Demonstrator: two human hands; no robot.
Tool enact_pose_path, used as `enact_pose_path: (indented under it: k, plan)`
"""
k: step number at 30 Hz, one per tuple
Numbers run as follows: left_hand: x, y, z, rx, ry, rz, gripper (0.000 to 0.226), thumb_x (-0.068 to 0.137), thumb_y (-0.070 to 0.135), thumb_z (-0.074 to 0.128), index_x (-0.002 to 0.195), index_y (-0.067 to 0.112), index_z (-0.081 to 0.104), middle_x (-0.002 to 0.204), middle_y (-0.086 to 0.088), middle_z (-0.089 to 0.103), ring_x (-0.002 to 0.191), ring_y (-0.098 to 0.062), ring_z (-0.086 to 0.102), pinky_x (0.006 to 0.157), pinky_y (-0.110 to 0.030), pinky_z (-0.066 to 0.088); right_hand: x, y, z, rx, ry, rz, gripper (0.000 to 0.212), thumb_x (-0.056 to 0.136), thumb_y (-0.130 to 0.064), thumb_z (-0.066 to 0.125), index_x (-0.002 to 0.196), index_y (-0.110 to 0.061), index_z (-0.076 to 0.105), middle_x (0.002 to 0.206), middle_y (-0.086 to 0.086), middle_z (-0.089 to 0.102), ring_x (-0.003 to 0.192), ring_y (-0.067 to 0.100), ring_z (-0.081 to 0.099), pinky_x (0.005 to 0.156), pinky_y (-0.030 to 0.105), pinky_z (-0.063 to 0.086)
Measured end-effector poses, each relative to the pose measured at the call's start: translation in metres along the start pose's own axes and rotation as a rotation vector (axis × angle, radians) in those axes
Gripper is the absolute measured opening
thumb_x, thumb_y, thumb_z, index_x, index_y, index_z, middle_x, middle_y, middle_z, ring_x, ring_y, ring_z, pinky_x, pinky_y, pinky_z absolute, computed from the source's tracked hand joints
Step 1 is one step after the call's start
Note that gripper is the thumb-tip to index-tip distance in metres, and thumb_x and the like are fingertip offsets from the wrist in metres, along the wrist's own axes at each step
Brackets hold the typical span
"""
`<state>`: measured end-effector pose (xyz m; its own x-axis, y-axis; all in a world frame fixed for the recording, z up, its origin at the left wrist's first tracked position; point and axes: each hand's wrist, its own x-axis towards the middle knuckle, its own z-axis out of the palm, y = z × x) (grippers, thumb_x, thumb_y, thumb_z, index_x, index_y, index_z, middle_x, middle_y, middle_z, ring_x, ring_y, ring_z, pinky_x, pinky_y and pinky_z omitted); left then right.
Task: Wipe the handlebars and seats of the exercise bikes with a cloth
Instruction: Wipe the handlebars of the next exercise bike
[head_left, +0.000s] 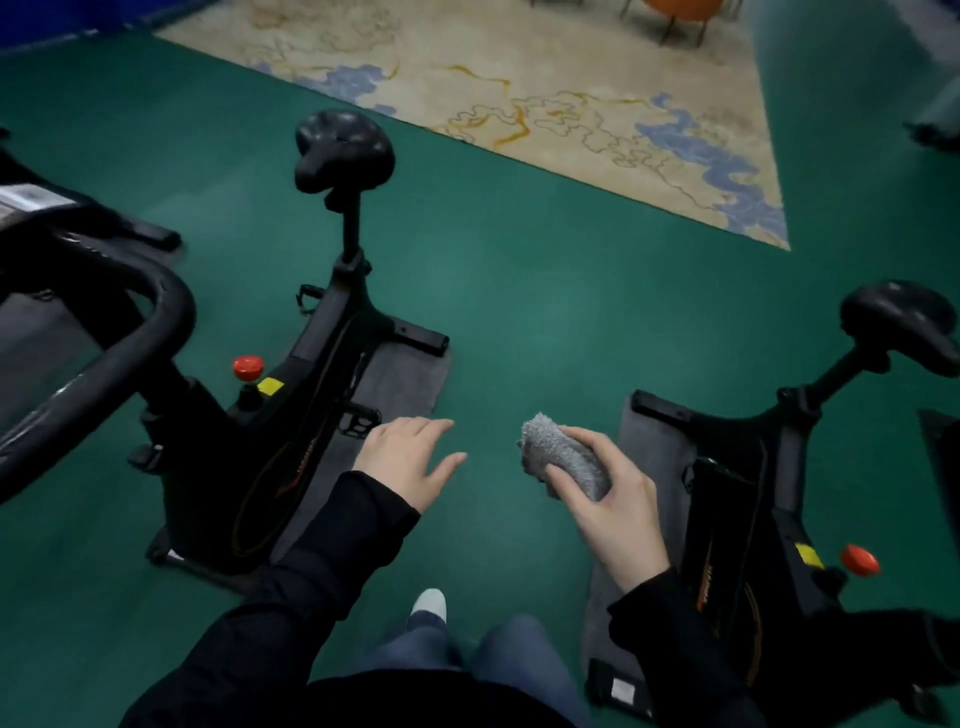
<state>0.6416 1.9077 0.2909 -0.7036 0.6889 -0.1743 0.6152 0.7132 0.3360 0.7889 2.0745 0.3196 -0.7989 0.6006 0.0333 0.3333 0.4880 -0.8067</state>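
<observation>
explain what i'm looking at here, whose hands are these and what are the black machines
This is one picture from a camera worn on a person's head, looking down, so the hands are that person's own. The left hand is open and holds nothing. The right hand grips a grey cloth. The black machines are exercise bikes on dark mats on a green floor: the left bike, with the left seat and a curved handlebar, and the right bike, with the right seat. Neither hand touches a bike.
</observation>
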Motion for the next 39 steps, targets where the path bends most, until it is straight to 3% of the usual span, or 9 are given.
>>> enact_pose_path:
  k: [11,21,32,35,39]
  plan:
    - [0.01,-0.045,-0.016,-0.054,0.107,-0.374,0.051,0.096,0.05,0.036,0.14,0.023,0.039,0.14,0.005,0.047,0.129,-0.013,0.04,0.106,-0.028,0.029,0.108,-0.031,0.052,0.065,-0.355,-0.222,0.03,0.079,-0.013,0.073,0.103,-0.029,0.066,0.098,-0.015,0.07,0.088,0.007,0.068,0.083,0.036,0.056]
    - [0.069,-0.029,-0.02,-0.147,0.263,-0.719,0.049,0.095,0.049,0.043,0.137,0.023,0.044,0.136,0.008,0.05,0.127,-0.013,0.042,0.105,-0.028,0.03,0.236,-0.036,0.063,0.059,-0.594,-0.444,0.032,0.078,-0.014,0.074,0.105,-0.03,0.066,0.1,-0.017,0.07,0.093,0.0,0.064,0.085,0.027,0.053]
    - [0.121,-0.003,-0.017,-0.207,0.373,-0.931,0.051,0.093,0.047,0.047,0.136,0.02,0.046,0.134,0.004,0.052,0.126,-0.015,0.044,0.106,-0.031,0.032,0.325,-0.032,0.072,0.095,-0.788,-0.549,0.037,0.078,-0.01,0.073,0.1,-0.038,0.063,0.097,-0.025,0.067,0.091,-0.007,0.062,0.078,0.003,0.042]
    - [0.125,-0.003,-0.017,-0.197,0.375,-0.975,0.052,0.094,0.048,0.046,0.138,0.02,0.044,0.136,0.005,0.052,0.128,-0.014,0.043,0.106,-0.03,0.03,0.337,-0.036,0.084,0.095,-0.851,-0.575,0.035,0.079,-0.009,0.073,0.101,-0.035,0.064,0.097,-0.022,0.068,0.091,-0.007,0.062,0.078,0.004,0.042]
    - [0.126,-0.014,-0.018,-0.199,0.38,-1.029,0.052,0.094,0.048,0.044,0.139,0.021,0.042,0.137,0.006,0.051,0.128,-0.013,0.042,0.106,-0.028,0.029,0.346,-0.047,0.109,0.09,-0.931,-0.595,0.03,0.08,-0.012,0.072,0.105,-0.028,0.066,0.099,-0.016,0.069,0.093,-0.001,0.063,0.081,0.017,0.05]
